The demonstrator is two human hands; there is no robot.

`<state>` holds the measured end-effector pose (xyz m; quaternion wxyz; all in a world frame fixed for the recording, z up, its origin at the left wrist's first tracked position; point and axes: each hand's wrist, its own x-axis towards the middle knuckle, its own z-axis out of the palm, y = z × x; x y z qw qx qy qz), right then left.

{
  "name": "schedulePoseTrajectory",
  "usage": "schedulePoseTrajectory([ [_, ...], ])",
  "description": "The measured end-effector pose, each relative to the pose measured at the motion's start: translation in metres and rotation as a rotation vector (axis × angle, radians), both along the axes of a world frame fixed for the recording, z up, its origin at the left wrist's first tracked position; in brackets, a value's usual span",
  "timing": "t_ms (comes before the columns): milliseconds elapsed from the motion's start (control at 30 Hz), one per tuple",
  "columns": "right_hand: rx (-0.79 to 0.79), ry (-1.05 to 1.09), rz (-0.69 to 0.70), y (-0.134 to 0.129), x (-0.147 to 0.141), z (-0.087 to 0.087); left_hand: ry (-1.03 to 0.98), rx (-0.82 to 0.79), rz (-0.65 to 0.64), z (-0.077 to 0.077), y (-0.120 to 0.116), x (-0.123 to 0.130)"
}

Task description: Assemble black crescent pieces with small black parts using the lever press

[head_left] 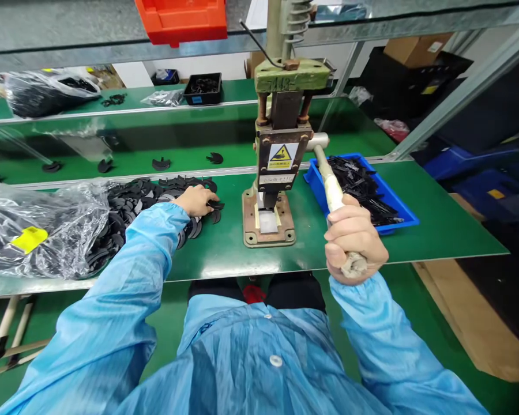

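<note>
My right hand is wrapped round the lever handle of a green hand press, near the handle's lower end. On the press's base a small metal plate sits under the ram, with no black part visible on it. My left hand is over the right end of a pile of black curved plastic parts. Its fingertips are closed on one black curved part, partly hidden by the fingers.
A clear plastic bag lies left of the pile. Right of the press stands a blue tray holding black pieces. Several single curved parts lie in a row behind. A black bin and a red bin are farther back.
</note>
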<state>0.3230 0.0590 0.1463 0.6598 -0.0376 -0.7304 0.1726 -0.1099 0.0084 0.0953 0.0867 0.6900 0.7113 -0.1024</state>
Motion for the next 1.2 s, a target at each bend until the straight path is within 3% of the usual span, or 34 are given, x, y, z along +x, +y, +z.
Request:
schedulePoseTrajectory([
  [267,-0.001,0.004,-0.007,0.000,-0.001,-0.001,-0.082,0.033,-0.052,0.003,0.002,0.015],
  [400,0.039,0.037,0.005,0.003,-0.003,-0.002,-0.259,0.162,-0.020,0.007,-0.006,0.029],
  [500,0.038,0.056,0.010,0.004,-0.005,-0.003,-0.516,0.274,0.097,0.008,-0.012,0.045],
  [633,0.029,0.056,0.006,0.004,-0.005,-0.003,-0.932,0.242,0.340,0.002,-0.017,0.076],
  [767,0.047,0.035,0.005,0.005,-0.003,-0.005,-0.973,0.342,0.488,-0.002,-0.018,0.105],
  [933,0.032,-0.006,0.013,0.004,0.001,-0.006,-1.378,0.291,0.590,-0.002,-0.010,0.128],
  [1067,0.023,0.006,0.018,0.003,0.000,-0.007,-1.520,0.311,0.727,-0.003,0.001,0.142],
  [1200,0.036,0.028,0.034,0.004,-0.002,-0.008,-1.556,0.231,0.725,-0.003,0.012,0.152],
])
